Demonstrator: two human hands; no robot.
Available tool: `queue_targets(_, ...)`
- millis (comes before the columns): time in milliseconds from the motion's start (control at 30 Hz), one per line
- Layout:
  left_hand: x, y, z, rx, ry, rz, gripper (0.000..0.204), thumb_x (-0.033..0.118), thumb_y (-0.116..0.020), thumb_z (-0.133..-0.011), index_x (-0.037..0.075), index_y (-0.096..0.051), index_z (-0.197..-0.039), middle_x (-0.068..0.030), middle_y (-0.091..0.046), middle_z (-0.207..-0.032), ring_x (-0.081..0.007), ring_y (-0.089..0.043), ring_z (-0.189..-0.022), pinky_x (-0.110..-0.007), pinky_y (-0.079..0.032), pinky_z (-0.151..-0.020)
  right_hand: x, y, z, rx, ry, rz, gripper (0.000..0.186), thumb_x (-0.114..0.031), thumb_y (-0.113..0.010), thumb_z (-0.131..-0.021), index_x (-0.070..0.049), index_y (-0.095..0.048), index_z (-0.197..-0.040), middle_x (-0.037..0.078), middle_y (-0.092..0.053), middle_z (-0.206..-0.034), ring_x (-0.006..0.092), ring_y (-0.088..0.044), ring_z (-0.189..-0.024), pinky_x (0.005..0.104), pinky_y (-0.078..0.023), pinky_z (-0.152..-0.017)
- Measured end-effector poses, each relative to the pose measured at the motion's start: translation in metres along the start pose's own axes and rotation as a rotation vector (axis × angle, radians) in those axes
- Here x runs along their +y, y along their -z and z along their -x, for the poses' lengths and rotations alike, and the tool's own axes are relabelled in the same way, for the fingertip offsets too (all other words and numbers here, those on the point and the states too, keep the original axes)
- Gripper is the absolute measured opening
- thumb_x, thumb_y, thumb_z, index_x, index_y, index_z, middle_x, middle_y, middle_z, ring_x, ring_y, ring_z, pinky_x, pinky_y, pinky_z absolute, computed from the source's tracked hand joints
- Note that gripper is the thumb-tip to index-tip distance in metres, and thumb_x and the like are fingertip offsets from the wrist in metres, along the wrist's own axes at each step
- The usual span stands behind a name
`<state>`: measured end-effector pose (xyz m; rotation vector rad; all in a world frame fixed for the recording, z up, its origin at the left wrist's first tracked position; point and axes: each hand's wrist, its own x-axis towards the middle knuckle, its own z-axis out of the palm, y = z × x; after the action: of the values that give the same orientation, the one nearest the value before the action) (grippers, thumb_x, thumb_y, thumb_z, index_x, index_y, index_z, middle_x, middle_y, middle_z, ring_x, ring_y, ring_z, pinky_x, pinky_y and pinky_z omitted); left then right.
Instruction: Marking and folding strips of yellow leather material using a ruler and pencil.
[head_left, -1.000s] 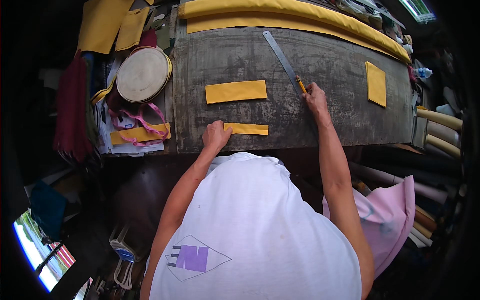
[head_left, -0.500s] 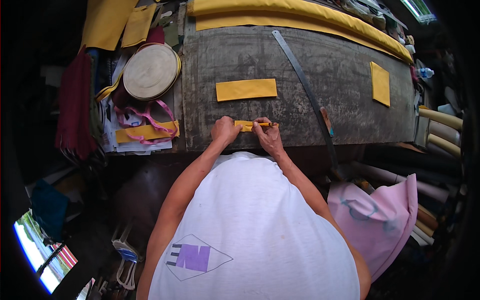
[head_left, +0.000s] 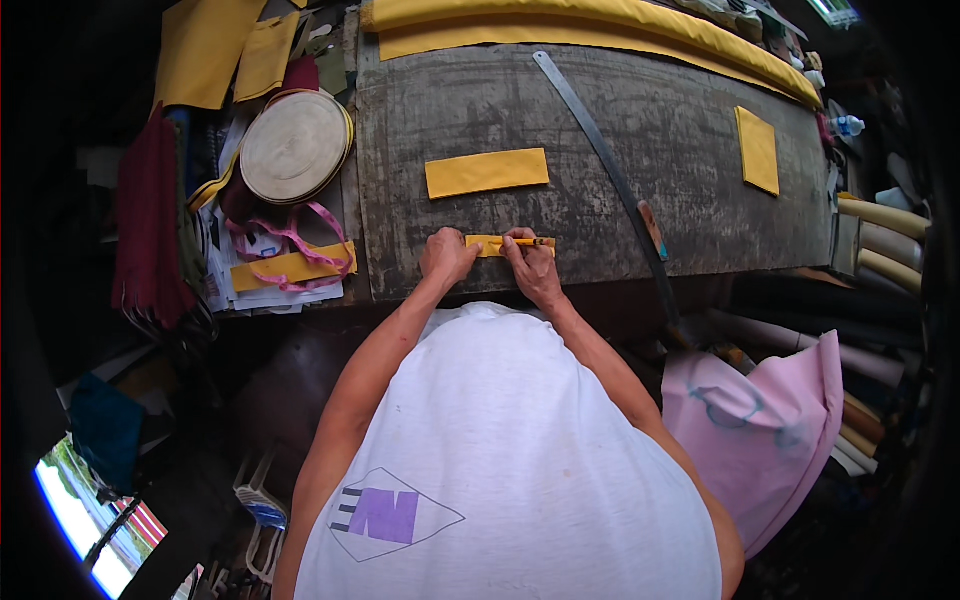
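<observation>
A small yellow strip of fabric (head_left: 484,242) lies flat near the front edge of the dark worktable (head_left: 420,100). At its left end, my left hand (head_left: 447,256) is closed with the thumb and fingertips gripping the strip. My right hand (head_left: 531,268) pinches a yellow pencil (head_left: 535,241), held almost level over the right part of the strip. The pencil's tip points left, close to the fabric. Just beyond both hands rests a larger folded yellow piece (head_left: 487,173).
A long metal ruler (head_left: 598,145) slants across the table, beside a brown-handled tool (head_left: 652,230). Another yellow piece (head_left: 757,150) lies at right, and a yellow roll (head_left: 600,22) spans the back. Leftward are a round webbing roll (head_left: 296,147) and pink tape (head_left: 290,240).
The view has shifted slightly. The right hand's fingers have moved a little, and more of the small strip shows around the pencil. The left hand stays at the strip's left end.
</observation>
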<state>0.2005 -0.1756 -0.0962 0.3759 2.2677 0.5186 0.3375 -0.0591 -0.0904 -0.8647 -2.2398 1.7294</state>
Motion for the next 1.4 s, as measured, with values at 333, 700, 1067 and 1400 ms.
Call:
queue_targets(333,0.004,0.006,0.002,-0.073,0.081,0.026,0.034,0.037,-0.075,-0.082,0.004,-0.073,-0.083,-0.0148,-0.072,-0.077,-0.0281,-0.072,-0.077,-0.040,-0.055,-0.071,0.007,-0.001,0.001,-0.001,0.055,0.060,0.019,-0.017,-0.059,-0.098,0.001,-0.060,-0.104,0.019,-0.069,-0.086,0.0301,-0.071,-0.080,0.0339,-0.053,-0.070)
queue_targets(700,0.004,0.017,0.010,-0.165,0.056,0.198,0.035,0.034,-0.070,-0.086,0.002,-0.067,-0.072,-0.0134,-0.069,-0.067,-0.0287,-0.071,-0.069,-0.041,-0.055,-0.068,0.006,0.016,-0.002,-0.068,0.109,0.196,0.026,-0.025,-0.054,-0.103,-0.002,-0.063,-0.110,0.007,-0.072,-0.085,0.0113,-0.068,-0.087,0.0258,-0.050,-0.082)
queue_targets(1067,0.011,0.021,0.046,0.301,-0.632,-0.177,0.046,0.006,-0.079,-0.075,0.006,-0.059,-0.116,-0.0121,-0.051,-0.110,-0.0326,-0.059,-0.101,-0.045,-0.053,-0.082,0.004,0.069,0.003,0.136,0.294,0.548,0.033,-0.007,-0.071,-0.083,-0.006,-0.059,-0.114,0.016,-0.061,-0.101,0.0335,-0.057,-0.099,0.0419,-0.048,-0.086)
queue_targets(1400,-0.012,0.025,0.028,0.180,-0.445,0.152,0.013,-0.004,-0.059,-0.081,0.000,-0.062,-0.094,-0.0123,-0.050,-0.097,-0.0261,-0.060,-0.079,-0.040,-0.051,-0.071,0.013,0.084,-0.014,-0.204,0.228,0.546,0.044,0.007,-0.075,-0.069,-0.007,-0.060,-0.107,0.010,-0.061,-0.098,0.0311,-0.055,-0.095,0.0412,-0.046,-0.084)
